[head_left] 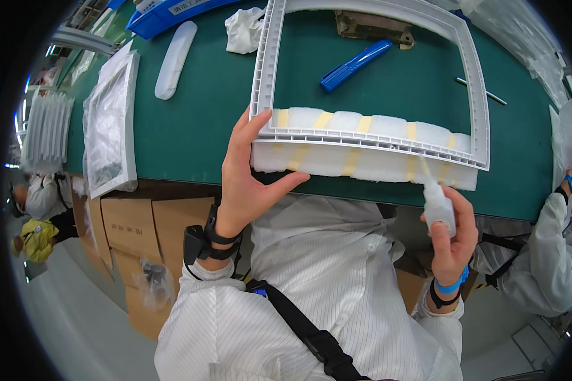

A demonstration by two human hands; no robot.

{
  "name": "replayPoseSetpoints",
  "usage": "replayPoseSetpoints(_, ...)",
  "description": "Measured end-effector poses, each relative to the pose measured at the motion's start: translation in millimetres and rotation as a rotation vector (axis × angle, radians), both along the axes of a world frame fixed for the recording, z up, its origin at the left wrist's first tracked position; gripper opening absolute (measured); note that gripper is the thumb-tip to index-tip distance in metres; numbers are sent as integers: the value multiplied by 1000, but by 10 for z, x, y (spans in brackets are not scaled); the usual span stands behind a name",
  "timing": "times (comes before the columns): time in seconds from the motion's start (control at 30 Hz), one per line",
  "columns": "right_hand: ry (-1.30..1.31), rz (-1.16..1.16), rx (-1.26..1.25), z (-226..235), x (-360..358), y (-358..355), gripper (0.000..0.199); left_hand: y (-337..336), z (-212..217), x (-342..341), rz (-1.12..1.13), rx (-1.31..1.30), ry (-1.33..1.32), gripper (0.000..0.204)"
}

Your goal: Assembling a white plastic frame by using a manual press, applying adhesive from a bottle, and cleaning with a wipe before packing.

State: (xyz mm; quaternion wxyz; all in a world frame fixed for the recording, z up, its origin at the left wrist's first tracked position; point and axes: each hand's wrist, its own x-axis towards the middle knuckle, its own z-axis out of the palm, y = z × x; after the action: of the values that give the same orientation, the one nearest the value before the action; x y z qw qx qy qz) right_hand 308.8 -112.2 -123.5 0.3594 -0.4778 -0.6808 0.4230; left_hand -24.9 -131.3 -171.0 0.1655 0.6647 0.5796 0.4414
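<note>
A large white plastic frame (264, 70) lies on the green table, its near edge resting on a white foam block (311, 162) wrapped with yellow tape strips. My left hand (248, 178) holds the frame's near left corner and the foam's left end, fingers spread along the frame. My right hand (452, 238) grips a small white squeeze bottle (438, 206) with its nozzle tipped up against the frame's near rail, close to the right corner.
On the green table (190, 127) sit a blue tool (354, 65), a white cloth (245, 28), a long white plastic piece (175, 58), a bagged white frame (111, 124) at the left and a thin metal rod (483, 92). Cardboard boxes (149, 228) stand below. A co-worker's sleeve (556, 247) shows at the right.
</note>
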Motion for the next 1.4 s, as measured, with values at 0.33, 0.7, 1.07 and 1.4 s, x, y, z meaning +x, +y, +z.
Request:
replayPoseSetpoints(0.33,35,32,34,-2,47,52,38,-37,-11,-1,2,-18,-40,101)
replayPoseSetpoints(0.7,-214,75,215,299,30,204,37,-22,-32,-2,1,-3,-49,105)
replayPoseSetpoints(1.07,-367,135,359,592,-99,314,35,-39,-59,20,45,-11,-142,102)
replayPoseSetpoints(1.4,-380,126,353,585,-100,327,35,-48,-27,-6,4,-17,-41,104)
